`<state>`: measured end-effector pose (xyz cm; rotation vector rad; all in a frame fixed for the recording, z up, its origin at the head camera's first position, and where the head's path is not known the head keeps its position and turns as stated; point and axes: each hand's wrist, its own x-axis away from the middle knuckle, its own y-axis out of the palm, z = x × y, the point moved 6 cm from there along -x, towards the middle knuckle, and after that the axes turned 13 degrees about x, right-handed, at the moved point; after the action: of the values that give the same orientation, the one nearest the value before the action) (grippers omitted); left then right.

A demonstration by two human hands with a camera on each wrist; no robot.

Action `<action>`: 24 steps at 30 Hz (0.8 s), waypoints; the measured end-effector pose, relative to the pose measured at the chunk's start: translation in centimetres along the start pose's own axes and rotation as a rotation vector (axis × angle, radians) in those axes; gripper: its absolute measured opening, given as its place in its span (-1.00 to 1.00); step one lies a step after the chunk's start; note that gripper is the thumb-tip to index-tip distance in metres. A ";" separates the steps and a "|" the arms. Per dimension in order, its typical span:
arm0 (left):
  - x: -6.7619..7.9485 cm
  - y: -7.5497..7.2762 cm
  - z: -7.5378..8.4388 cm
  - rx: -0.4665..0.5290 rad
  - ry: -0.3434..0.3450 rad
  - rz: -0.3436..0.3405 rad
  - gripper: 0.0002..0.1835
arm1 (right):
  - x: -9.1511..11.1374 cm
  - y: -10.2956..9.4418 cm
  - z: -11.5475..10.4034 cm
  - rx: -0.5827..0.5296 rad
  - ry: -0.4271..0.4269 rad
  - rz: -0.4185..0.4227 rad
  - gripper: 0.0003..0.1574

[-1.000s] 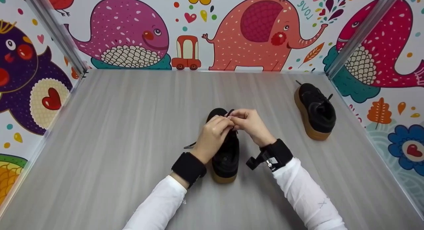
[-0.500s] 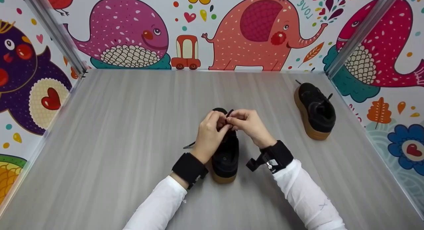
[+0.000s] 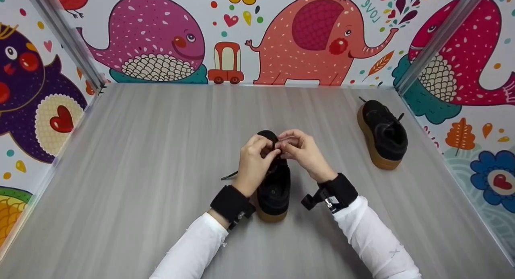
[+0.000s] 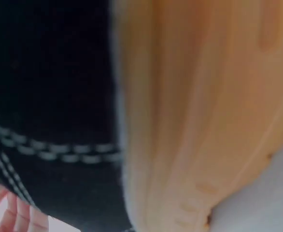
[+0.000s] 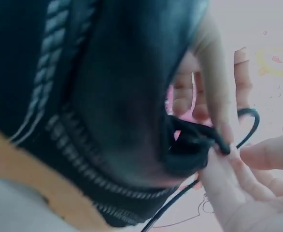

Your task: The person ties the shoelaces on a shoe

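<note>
A black shoe [image 3: 274,192] with a tan sole stands in the middle of the grey surface, toe pointing away. Over its lacing, my left hand [image 3: 254,162] pinches the black shoelace [image 5: 219,140] between thumb and fingers. From the other side, my right hand [image 3: 305,153] pinches the same lace, its fingertips meeting those of the left. The right wrist view shows a bend of lace [image 5: 253,124] curving out from between the fingers. One loose lace end [image 3: 229,176] sticks out to the shoe's left. The shoe's sole [image 4: 190,96] and stitched side fill most of the left wrist view.
A second black shoe [image 3: 382,134] with a tan sole and loose lace ends stands at the right, near the side wall. Walls printed with cartoon animals [image 3: 310,42] enclose the surface at the back and both sides.
My left hand has turned so its thumb and fingers spread around the lace. My right fingers have shifted slightly, and the bit of lace sticking up above them is now out of sight.
</note>
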<state>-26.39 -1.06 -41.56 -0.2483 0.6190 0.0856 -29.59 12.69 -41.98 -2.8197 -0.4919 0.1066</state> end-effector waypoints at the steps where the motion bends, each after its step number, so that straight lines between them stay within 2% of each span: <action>1: 0.0 0.0 0.0 -0.007 0.002 -0.001 -0.85 | 0.1 -0.1 0.1 -0.003 -0.016 -0.002 -0.71; 4: 0.0 -0.1 -0.1 -0.021 0.001 -0.011 -0.82 | 0.3 -0.4 0.5 0.058 -0.089 0.008 -0.67; 10: -0.1 -0.3 0.0 -0.035 -0.003 -0.035 -0.81 | 0.7 -0.4 0.8 0.444 -0.253 0.043 -0.62; 13: -0.2 -0.4 0.1 -0.050 0.002 -0.034 -0.79 | 0.7 0.0 0.6 0.576 -0.301 0.047 -0.62; 17: -0.2 -0.5 0.2 -0.048 -0.001 -0.032 -0.79 | 0.4 0.1 0.4 0.621 -0.312 0.070 -0.68; 24: -0.1 -0.7 -0.1 -0.010 -0.041 -0.021 -0.81 | -0.1 0.2 0.8 0.566 -0.254 0.088 -0.75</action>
<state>-26.43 -1.73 -41.40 -0.2620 0.5755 0.0735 -29.74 12.70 -42.75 -2.2767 -0.3230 0.5373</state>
